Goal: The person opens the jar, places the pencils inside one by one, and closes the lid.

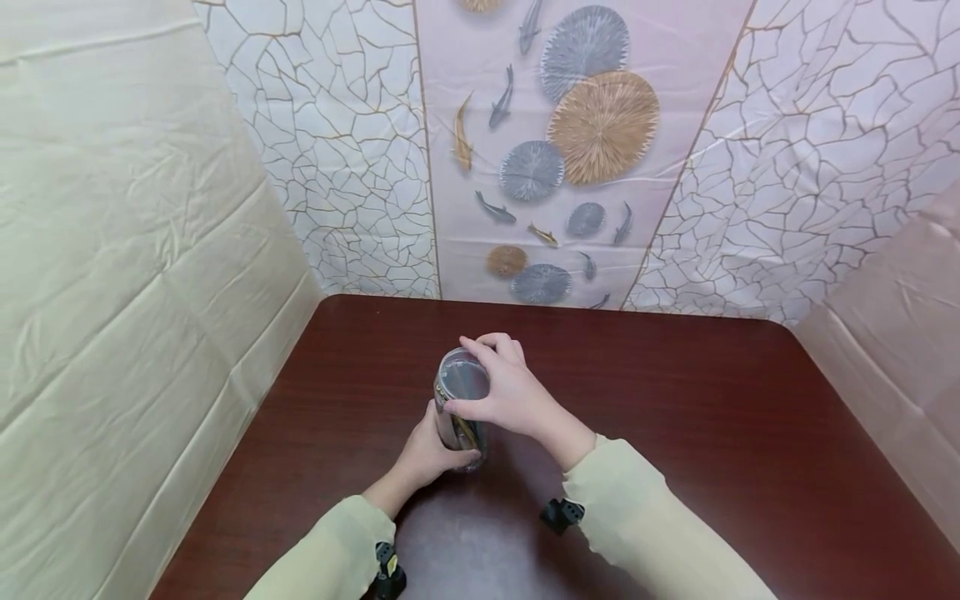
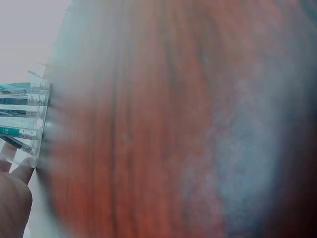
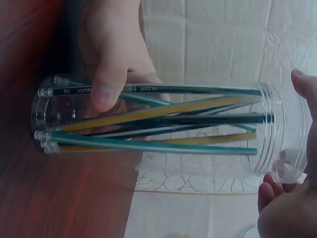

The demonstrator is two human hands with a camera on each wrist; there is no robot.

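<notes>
A clear plastic jar (image 3: 198, 144) of pencils (image 3: 163, 145) is held roughly upright over the dark table; whether its base touches the tabletop I cannot tell. Inside are several green, black and yellow pencils, eraser ends down. My left hand (image 1: 427, 450) grips the jar's lower side, its thumb lying across the front in the right wrist view. At the top, my right hand (image 1: 506, 392) holds the clear lid (image 3: 293, 139) by its rim between thumb and fingers. The lid sits at the threaded mouth; how firmly it is seated is unclear.
The dark red-brown table (image 1: 675, 417) has rounded far corners. Pale cloth (image 1: 135, 292) hangs along the left side, and a patterned curtain (image 1: 360, 167) stands behind. A small black device (image 1: 561, 515) is strapped at the right wrist, another (image 1: 387, 571) at the left.
</notes>
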